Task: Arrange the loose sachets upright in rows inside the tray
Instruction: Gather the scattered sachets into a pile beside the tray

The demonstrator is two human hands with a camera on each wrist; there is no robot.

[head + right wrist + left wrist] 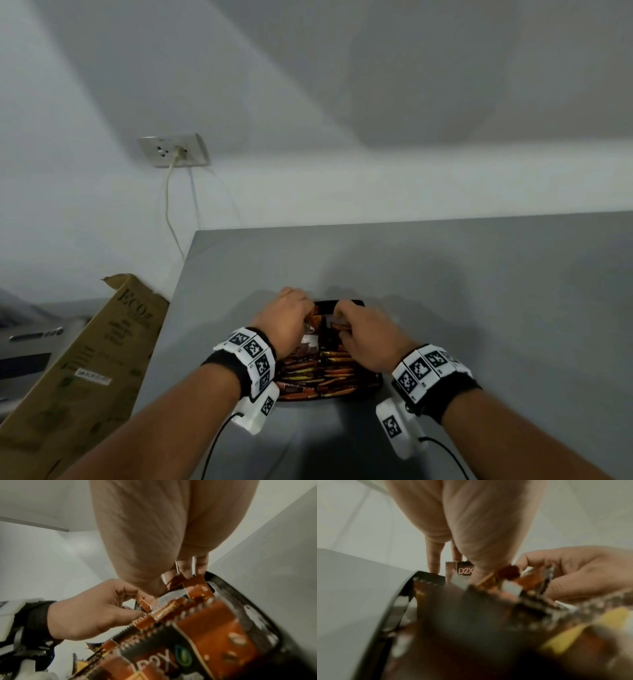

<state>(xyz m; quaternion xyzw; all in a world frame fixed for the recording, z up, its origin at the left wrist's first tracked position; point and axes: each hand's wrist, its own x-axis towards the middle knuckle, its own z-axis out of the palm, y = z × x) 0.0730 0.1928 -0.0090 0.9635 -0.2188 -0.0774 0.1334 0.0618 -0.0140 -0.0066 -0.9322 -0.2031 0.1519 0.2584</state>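
While the pale wall (342,102) fills most of the head view, the grey flat-topped counter (479,308) spreads below it and carries the black plastic tray (373,383), which sits near the counter's front edge. To the left of the counter a tall brown cardboard box (85,370) with dark printed lettering leans up beside the counter's left edge, and behind it a grey metal appliance (30,342) shows only in part. On the wall above the box a white wall socket (173,149) holds a plug, and its white cord (170,212) hangs down behind the counter's corner.

Orange, brown and yellow foil sachets (315,373) stand packed on edge in rows across the near part of the tray; at the far end they lie looser and tilted. Both forearms reach over the near rows, so the wrists and their white marker bands (253,356) hide part of the tray. The left hand (287,318) is over the tray's far left part, its fingers curled and pinching an orange sachet (143,603). The right hand (363,332) is over the far right part, its fingers (186,568) bent down among the upright sachets, pinching a few of them (197,586) beside the tray's far wall.
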